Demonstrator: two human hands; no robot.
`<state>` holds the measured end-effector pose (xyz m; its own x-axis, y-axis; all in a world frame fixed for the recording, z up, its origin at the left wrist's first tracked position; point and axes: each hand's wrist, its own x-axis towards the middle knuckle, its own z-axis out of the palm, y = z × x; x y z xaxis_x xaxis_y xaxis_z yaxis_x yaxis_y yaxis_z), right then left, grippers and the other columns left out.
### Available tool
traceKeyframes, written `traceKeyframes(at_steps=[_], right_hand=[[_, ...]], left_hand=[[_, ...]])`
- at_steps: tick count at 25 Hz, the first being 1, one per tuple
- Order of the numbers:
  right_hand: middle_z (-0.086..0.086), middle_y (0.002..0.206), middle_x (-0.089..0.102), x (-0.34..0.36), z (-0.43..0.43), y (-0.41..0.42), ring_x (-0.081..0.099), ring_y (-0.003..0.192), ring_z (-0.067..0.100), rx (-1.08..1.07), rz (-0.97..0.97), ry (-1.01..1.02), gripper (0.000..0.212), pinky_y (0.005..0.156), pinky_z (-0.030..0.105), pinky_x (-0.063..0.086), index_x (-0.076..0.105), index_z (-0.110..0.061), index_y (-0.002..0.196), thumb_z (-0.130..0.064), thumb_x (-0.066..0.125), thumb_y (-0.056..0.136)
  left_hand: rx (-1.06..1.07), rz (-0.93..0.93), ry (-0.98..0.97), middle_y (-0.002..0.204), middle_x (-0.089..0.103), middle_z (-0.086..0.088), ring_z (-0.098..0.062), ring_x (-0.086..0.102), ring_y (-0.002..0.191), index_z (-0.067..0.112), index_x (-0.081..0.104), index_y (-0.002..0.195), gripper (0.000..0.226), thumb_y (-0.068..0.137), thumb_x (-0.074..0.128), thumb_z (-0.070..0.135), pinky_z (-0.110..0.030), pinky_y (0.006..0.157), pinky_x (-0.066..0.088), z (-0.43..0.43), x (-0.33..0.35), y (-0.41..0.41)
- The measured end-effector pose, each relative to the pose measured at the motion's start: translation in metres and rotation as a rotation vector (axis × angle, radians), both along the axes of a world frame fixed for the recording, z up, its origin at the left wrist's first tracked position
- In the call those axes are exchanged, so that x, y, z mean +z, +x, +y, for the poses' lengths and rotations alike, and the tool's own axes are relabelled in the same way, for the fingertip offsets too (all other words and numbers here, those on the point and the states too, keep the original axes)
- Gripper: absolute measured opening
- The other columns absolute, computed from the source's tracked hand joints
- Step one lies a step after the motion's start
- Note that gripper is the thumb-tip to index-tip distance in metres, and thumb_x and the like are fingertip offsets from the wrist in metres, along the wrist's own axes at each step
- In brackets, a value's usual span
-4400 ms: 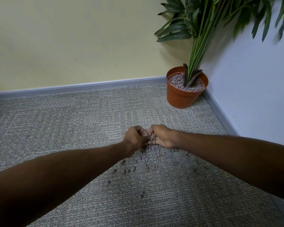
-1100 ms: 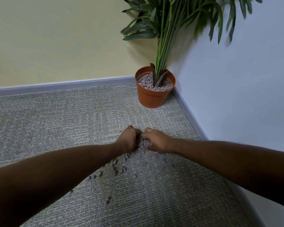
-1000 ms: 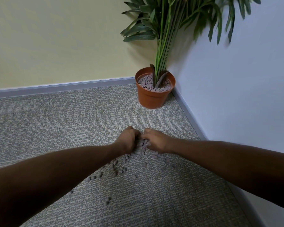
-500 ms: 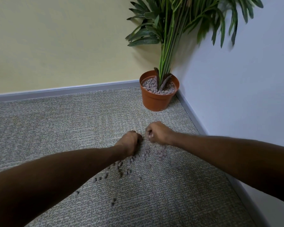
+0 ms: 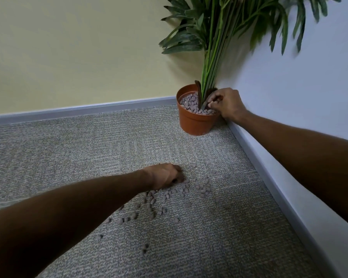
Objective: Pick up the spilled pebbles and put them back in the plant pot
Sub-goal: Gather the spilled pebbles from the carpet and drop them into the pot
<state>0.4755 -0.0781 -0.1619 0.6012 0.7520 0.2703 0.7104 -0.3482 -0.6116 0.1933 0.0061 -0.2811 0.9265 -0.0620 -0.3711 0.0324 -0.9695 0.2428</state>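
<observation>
Since half a second ago our right hand (image 5: pixel 226 104) reached the round terracotta plastic pot (image 5: pixel 196 122), fingers bunched over its fill, presumably releasing. Small grey-brown pebbles (image 5: pixel 169 194) lie on carpet below the pot; left hand (image 5: pixel 165 176) curled among them, contents unclear.

Single head-worn camera, wide-angle, looking forward and down from above the carpet (image 5: pixel 88 149) toward the room corner. Both forearms enter from the bottom edge. Plant pot (image 5: pixel 197 122) sits far, upper centre-right; the near floor fills the lower frame. No second view.
</observation>
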Motion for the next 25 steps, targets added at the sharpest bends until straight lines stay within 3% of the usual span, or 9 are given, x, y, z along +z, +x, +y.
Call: traceKeyframes(at_steps=[2,7,10,11,14,17,19,22,25], right_hand=[[-0.001,0.093,0.072,-0.005,0.0,0.003,0.069,0.088,0.016,-0.005,-0.021,-0.019,0.014,0.087,0.028,0.059,0.08,-0.005,0.097,-0.001,0.081,0.084],[0.011,0.102,0.078,-0.01,-0.002,0.012,0.075,0.084,0.019,-0.025,-0.02,-0.021,0.018,0.086,0.029,0.061,0.081,-0.007,0.105,-0.002,0.078,0.088],[0.007,0.098,0.078,-0.014,-0.012,0.014,0.067,0.075,0.003,-0.048,-0.083,-0.016,0.012,0.076,0.005,0.049,0.081,-0.008,0.1,-0.006,0.077,0.089],[0.007,0.097,0.078,-0.015,-0.016,0.013,0.065,0.074,0.002,-0.056,-0.095,-0.004,0.011,0.073,0.003,0.046,0.081,-0.008,0.099,-0.007,0.076,0.09],[0.006,0.098,0.077,-0.021,-0.028,0.014,0.066,0.084,0.013,-0.049,-0.11,0.002,0.013,0.08,0.025,0.053,0.081,-0.01,0.098,-0.008,0.072,0.089],[-0.001,0.098,0.073,-0.029,-0.042,0.007,0.066,0.086,0.017,-0.005,-0.121,-0.068,0.01,0.08,0.031,0.051,0.079,-0.013,0.097,-0.012,0.071,0.091],[-0.002,0.098,0.073,-0.037,-0.05,-0.005,0.067,0.086,0.016,0.061,-0.111,-0.146,0.007,0.079,0.032,0.053,0.078,-0.016,0.094,-0.015,0.071,0.092],[-0.005,0.094,0.072,-0.051,-0.054,-0.022,0.066,0.084,0.013,0.187,-0.138,-0.386,0.008,0.076,0.034,0.056,0.074,-0.022,0.087,-0.02,0.068,0.091],[-0.005,0.083,0.071,-0.065,-0.054,-0.03,0.068,0.08,0.014,0.283,-0.17,-0.691,0.01,0.068,0.03,0.053,0.069,-0.021,0.08,-0.019,0.068,0.09]], left_hand=[[-0.016,-0.03,-0.005,0.109,0.063,-0.001,-0.022,0.065,0.091,0.023,0.063,0.118,0.029,0.102,0.039,0.03,-0.033,0.075,0.057,0.001,-0.003,0.0],[0.094,-0.07,-0.028,0.104,0.062,0.004,-0.011,0.059,0.084,0.022,0.066,0.109,0.022,0.098,0.052,0.009,-0.019,0.062,0.043,0.003,-0.009,0.0],[0.022,-0.062,-0.016,0.105,0.062,0.001,-0.018,0.062,0.088,0.02,0.065,0.104,0.017,0.096,0.054,0.01,-0.03,0.073,0.055,0.004,-0.005,0.006],[-0.013,-0.038,-0.012,0.106,0.061,0.001,-0.019,0.062,0.09,0.02,0.064,0.103,0.016,0.095,0.054,0.011,-0.034,0.078,0.056,0.004,-0.005,0.008],[-0.094,-0.027,0.004,0.107,0.057,0.002,-0.016,0.059,0.09,0.022,0.059,0.096,0.012,0.094,0.055,0.011,-0.037,0.08,0.056,0.004,-0.005,0.011],[-0.053,-0.103,-0.037,0.104,0.052,0.009,-0.008,0.052,0.088,0.02,0.064,0.102,0.016,0.094,0.056,0.008,-0.02,0.073,0.042,0.002,-0.007,0.009],[0.053,-0.162,-0.091,0.097,0.051,0.012,-0.006,0.052,0.083,0.022,0.063,0.096,0.013,0.093,0.059,0.01,-0.016,0.068,0.038,0.005,-0.006,0.005],[0.207,-0.221,-0.163,0.095,0.057,0.009,-0.013,0.061,0.085,0.03,0.055,0.083,0.021,0.091,0.066,0.015,-0.02,0.069,0.051,0.018,0.008,0.011],[0.323,-0.378,-0.14,0.097,0.061,0.003,-0.018,0.064,0.087,0.022,0.06,0.085,0.017,0.089,0.065,0.007,-0.028,0.072,0.058,0.037,0.051,0.045]])
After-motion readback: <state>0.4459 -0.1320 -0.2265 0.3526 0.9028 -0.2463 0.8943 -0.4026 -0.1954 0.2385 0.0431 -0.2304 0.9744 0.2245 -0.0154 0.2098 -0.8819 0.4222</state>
